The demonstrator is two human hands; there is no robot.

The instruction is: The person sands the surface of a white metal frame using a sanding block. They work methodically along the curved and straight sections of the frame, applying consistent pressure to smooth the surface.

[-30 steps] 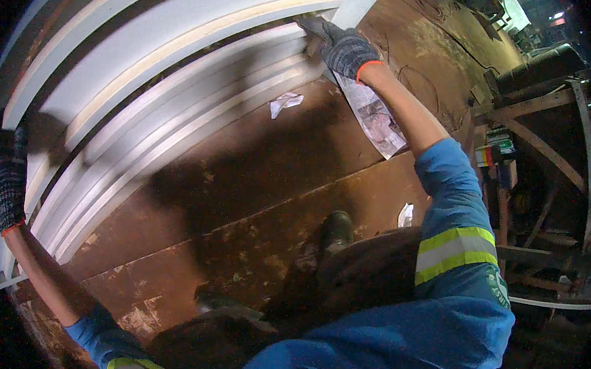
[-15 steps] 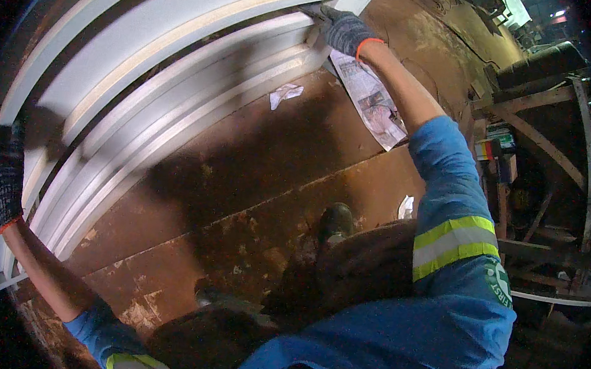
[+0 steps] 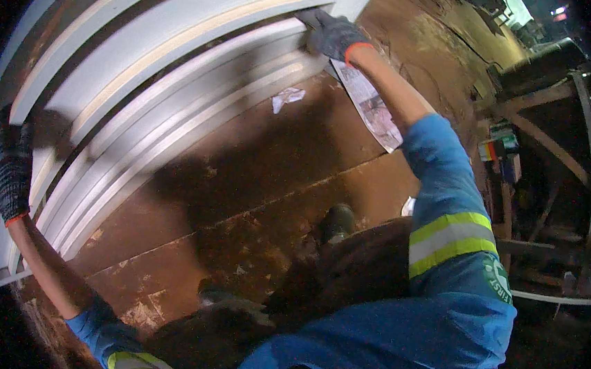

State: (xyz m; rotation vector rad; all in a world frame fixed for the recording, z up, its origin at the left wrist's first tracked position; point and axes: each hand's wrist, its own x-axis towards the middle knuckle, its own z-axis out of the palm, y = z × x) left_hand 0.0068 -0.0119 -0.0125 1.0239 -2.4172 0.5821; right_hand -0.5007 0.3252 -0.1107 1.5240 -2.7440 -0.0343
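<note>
A large white frame (image 3: 200,73) with several long parallel rails fills the upper left, its lines bent by the lens. My left hand (image 3: 11,162), in a dark knit glove with an orange cuff, is closed round a rail at the frame's left end; its fingertips are in shadow. At the other end my right hand (image 3: 336,36), gloved in grey and black, grips the edge of a rail beside the corner, its fingers reaching into the gap between two rails. Some of those fingers are hidden by the frame.
Below the frame lies a brown, stained floor (image 3: 240,180). A printed paper sheet (image 3: 371,111) and a crumpled white scrap (image 3: 287,99) lie near the frame's right end. My boot (image 3: 338,222) stands on the floor. A wooden rack (image 3: 548,145) with boxes is at the right.
My right hand has shifted slightly left along the rail, its fingers further into the gap. My left hand keeps its hold, and the whole view has moved a little.
</note>
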